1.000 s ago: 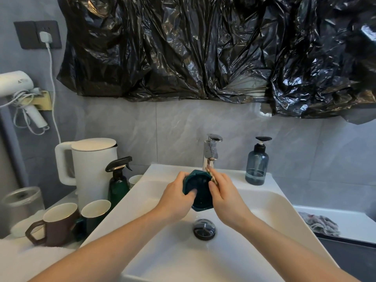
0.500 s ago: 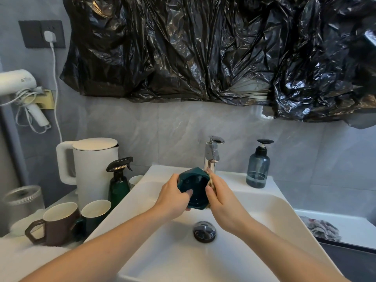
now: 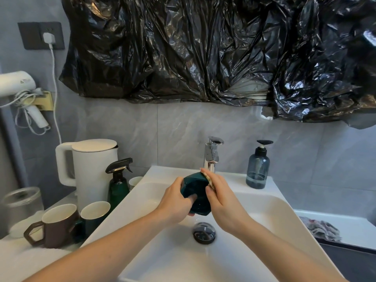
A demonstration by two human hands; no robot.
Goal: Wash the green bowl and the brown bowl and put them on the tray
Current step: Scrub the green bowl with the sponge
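The tray is nowhere in the frame, and a jar [image 3: 21, 202] at the left edge is blurred. Crumpled black plastic [image 3: 203, 47] covers the wall above grey tiles. A white sink [image 3: 254, 210] holds a drain plug [image 3: 204, 232] below the tap [image 3: 211, 154]; a soap bottle [image 3: 258, 169] stands on its rim. Left of it stand a kettle [image 3: 93, 165], a spray bottle [image 3: 118, 184], a brown mug [image 3: 55, 225] and a green mug [image 3: 94, 213]. Over the basin, the left hand [image 3: 175, 202] grips the green bowl [image 3: 198, 197], thumb inside. The right hand [image 3: 222, 198] presses a pale sponge [image 3: 209, 179] against its rim, fingers curled round it.
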